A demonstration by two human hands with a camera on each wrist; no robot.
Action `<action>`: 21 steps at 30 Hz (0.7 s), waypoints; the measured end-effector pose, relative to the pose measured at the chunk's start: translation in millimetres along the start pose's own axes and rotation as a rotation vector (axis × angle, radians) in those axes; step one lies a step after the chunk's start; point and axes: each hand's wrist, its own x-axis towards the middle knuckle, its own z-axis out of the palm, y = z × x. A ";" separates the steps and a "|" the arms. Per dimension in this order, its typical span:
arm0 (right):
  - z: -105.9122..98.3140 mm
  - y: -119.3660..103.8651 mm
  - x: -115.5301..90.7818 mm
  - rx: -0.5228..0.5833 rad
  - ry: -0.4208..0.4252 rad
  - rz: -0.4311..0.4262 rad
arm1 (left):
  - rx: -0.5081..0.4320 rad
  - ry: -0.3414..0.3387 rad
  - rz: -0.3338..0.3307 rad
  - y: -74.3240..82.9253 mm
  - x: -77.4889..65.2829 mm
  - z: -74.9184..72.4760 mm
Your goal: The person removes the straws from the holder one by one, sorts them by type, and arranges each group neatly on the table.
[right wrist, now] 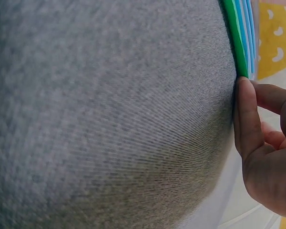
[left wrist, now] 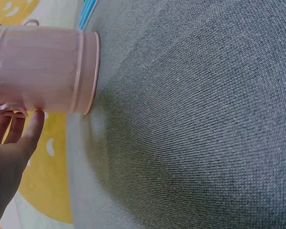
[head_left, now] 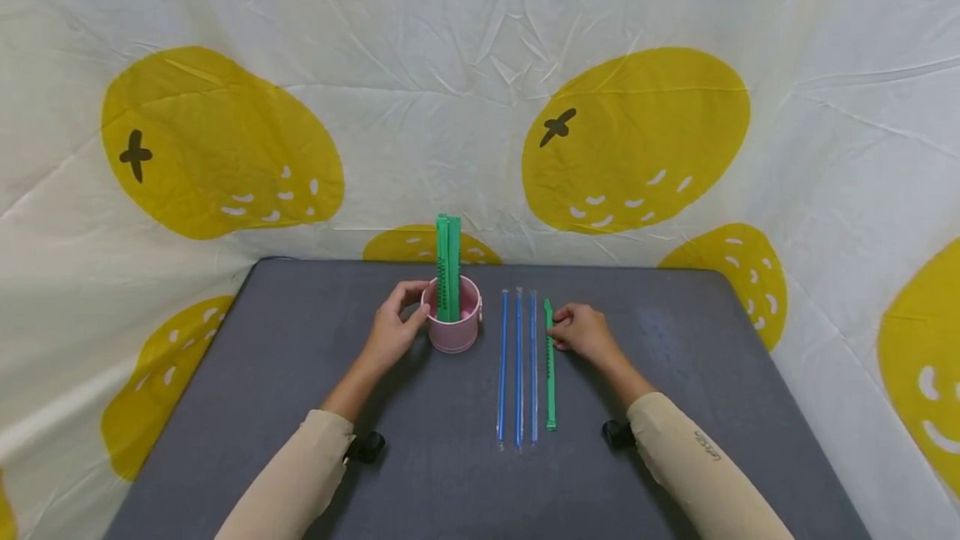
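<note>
A small pink bucket [head_left: 455,335] stands upright on the dark grey table, with several green wrapped straws [head_left: 447,269] standing in it. My left hand [head_left: 393,325] grips the bucket's left side, thumb in front and fingers toward the back. In the left wrist view, the fingertips touch the bucket [left wrist: 43,69] by its small side loop. To the right, a single green wrapped straw [head_left: 551,390] lies lengthwise on the table. My right hand [head_left: 583,332] pinches this straw along its upper half; in the right wrist view, thumb and forefinger meet at the green straw [right wrist: 237,43].
Three blue straws [head_left: 519,369] in clear wrappers lie parallel between the bucket and the single green straw. The grey table [head_left: 442,473] ends at the back against a white cloth [head_left: 450,140] printed with yellow shapes.
</note>
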 end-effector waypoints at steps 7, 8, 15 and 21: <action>-1.5 -2.8 -2.1 -0.064 0.004 -0.004 | 0.018 0.002 0.008 2.9 0.5 1.2; -2.0 -2.3 -2.4 -0.072 0.000 -0.006 | 0.022 0.003 0.009 2.7 0.5 1.5; -9.5 -2.1 -2.8 -0.105 -0.029 -0.065 | 0.002 0.011 0.016 3.1 -0.3 0.9; -16.0 -15.1 1.0 -0.118 0.012 -0.163 | 0.027 0.009 -0.004 6.1 -1.5 -0.7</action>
